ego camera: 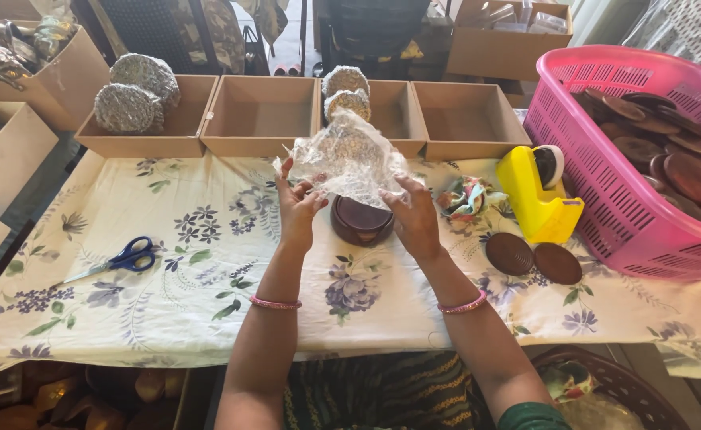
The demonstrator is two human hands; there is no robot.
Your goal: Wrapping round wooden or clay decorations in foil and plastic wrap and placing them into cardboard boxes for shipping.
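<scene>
Covering the tabletop (207, 318) is a cream cloth printed with blue and purple flowers, with four shallow brown cardboard trays (259, 115) lined along its far edge. At the centre stands a round dark brown wooden holder (360, 223). Both hands lift a crinkled sheet of clear plastic wrap (352, 163) just above it. The left hand (296, 209) has its grip pinching the sheet's left edge, fingers partly spread; the right hand (414, 219) pinches the right edge. Blue-handled scissors (123, 259) lie well to the left. To the right sit a yellow tape dispenser (535, 199), two flat dark wooden discs (534, 259), and a pink plastic basket (605, 215) holding more discs. Wrapped round bundles (131, 95) rest in the leftmost tray.
</scene>
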